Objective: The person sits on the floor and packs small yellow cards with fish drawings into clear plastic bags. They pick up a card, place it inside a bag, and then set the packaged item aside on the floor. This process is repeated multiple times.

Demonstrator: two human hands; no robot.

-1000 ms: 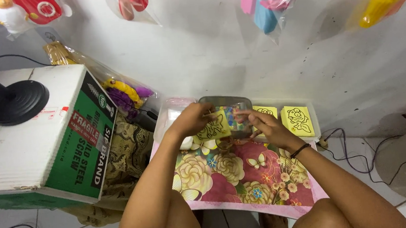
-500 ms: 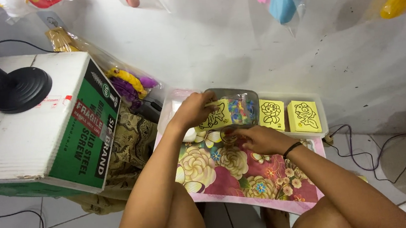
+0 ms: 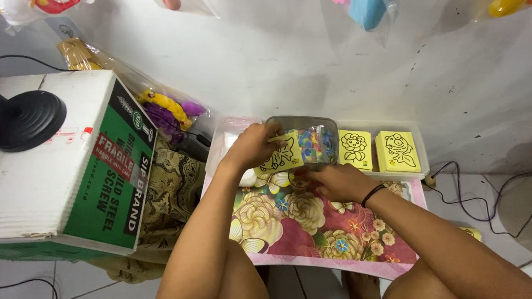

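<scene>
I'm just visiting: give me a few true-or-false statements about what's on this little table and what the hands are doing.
1. The left hand holds a yellow card. True.
2. The floral cloth is plain blue. False: it has large flowers on pink and red.
3. Two more yellow cards stand in the white tray. True.
4. The green and white box sits to the person's right. False: it is to their left.
5. The right hand rests on the box. False: it is over the cloth.

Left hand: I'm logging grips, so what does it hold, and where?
The left hand pinches a yellow card with a black line drawing by its upper left edge.
</scene>
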